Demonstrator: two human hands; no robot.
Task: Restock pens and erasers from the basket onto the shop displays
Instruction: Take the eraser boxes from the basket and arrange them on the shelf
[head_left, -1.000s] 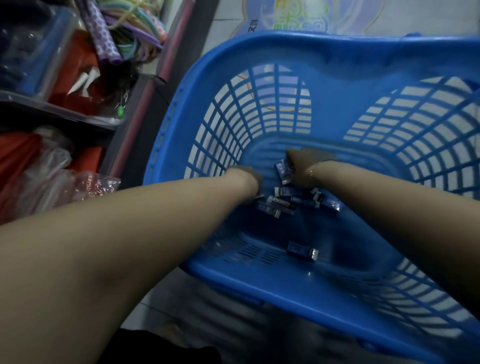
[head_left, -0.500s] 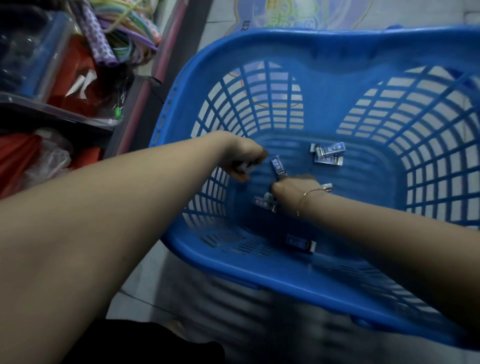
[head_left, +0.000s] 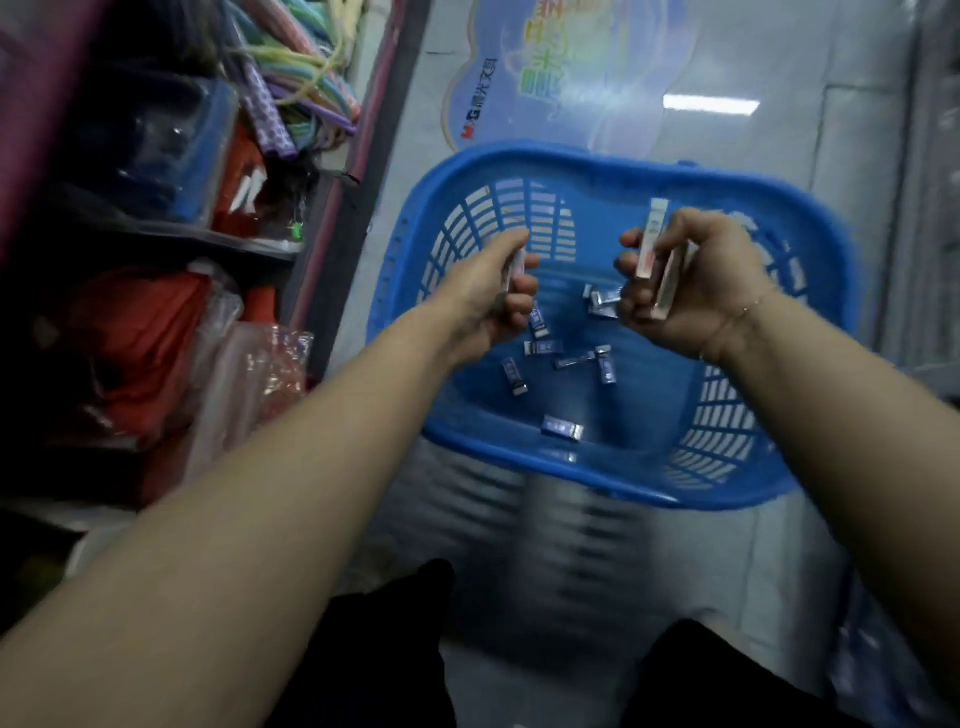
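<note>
Blue basket (head_left: 613, 171) sits below both hands: left hand (head_left: 493, 296) and right hand (head_left: 675, 280) each grasp erasers (head_left: 655, 244), collecting; next, carrying them to displays.

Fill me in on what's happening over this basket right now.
A person is picking wrapped erasers out of a blue basket on the shop floor. The left hand grips one eraser; the right hand grips a small stack of erasers. Both hands are above the basket. Several loose erasers lie on its bottom. Nothing has reached the shelves at the left.
</note>
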